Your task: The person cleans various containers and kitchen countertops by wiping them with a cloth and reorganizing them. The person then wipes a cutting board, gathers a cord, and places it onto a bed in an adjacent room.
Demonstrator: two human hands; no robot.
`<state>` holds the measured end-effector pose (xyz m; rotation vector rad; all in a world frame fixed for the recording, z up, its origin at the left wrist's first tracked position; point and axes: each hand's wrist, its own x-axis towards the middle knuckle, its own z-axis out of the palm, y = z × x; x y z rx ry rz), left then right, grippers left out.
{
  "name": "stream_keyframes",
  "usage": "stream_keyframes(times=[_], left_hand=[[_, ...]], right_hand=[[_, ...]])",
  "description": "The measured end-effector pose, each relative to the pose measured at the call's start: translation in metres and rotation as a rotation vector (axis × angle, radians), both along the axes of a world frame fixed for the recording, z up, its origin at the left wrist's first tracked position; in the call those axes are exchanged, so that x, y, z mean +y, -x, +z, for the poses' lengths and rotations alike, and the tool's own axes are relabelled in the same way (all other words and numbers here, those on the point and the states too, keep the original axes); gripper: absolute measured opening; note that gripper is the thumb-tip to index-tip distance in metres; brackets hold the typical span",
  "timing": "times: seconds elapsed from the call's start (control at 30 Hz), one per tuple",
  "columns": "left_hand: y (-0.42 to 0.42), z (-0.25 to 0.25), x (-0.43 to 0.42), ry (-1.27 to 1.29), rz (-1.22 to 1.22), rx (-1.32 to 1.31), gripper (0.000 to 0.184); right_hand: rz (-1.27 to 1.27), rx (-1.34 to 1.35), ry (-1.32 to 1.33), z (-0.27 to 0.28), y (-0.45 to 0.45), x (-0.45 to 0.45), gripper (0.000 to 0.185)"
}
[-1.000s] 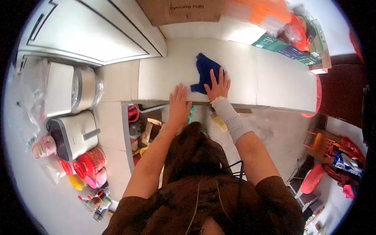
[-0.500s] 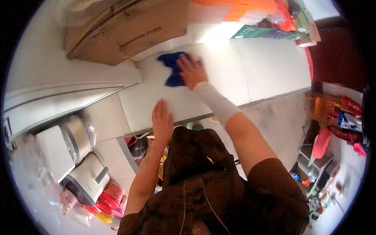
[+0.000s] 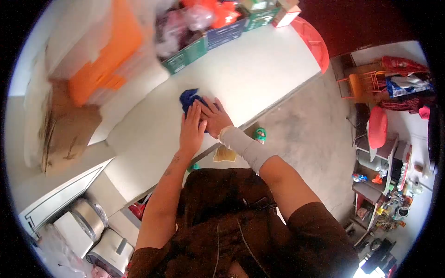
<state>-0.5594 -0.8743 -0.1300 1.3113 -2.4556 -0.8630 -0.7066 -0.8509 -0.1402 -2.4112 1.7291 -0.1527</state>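
Note:
A crumpled dark blue cloth (image 3: 188, 97) lies on the long white countertop (image 3: 139, 125). My right hand (image 3: 217, 118), in a pale wrist sleeve, rests palm down on it with fingers stretched out. Beside it and touching it, my left hand (image 3: 191, 131) also lies over the cloth, its fingers extended. Neither hand is curled round the cloth. Both hands cover part of it, so its lower edge is mostly hidden.
Along the counter's back stand a brown cardboard box (image 3: 69, 132), an orange-and-white package (image 3: 109, 55) and green cartons (image 3: 185, 56) with plastic bags. A round red tabletop (image 3: 313, 44) adjoins the far end. Green footwear (image 3: 260, 134) shows beneath the front edge.
My view has turned and shifted right along the counter. My left hand has come from the bare countertop onto the cloth, beside my right. The cloth looks more bunched.

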Motion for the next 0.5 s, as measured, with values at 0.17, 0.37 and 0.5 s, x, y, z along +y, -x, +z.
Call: stream_keyframes(times=[0.17, 0.37, 0.5], left_hand=[[0.127, -0.004, -0.004, 0.055, -0.032, -0.059, 0.057], [0.327, -0.022, -0.035, 0.249, -0.167, 0.108, 0.054], [0.396, -0.005, -0.025, 0.188, -0.170, 0.087, 0.052]], right_hand=[[-0.020, -0.024, -0.022, -0.006, 0.131, -0.007, 0.060], [-0.206, 0.067, 0.004, -0.012, 0.324, -0.025, 0.053], [-0.419, -0.040, 0.159, -0.019, 0.407, -0.023, 0.052]])
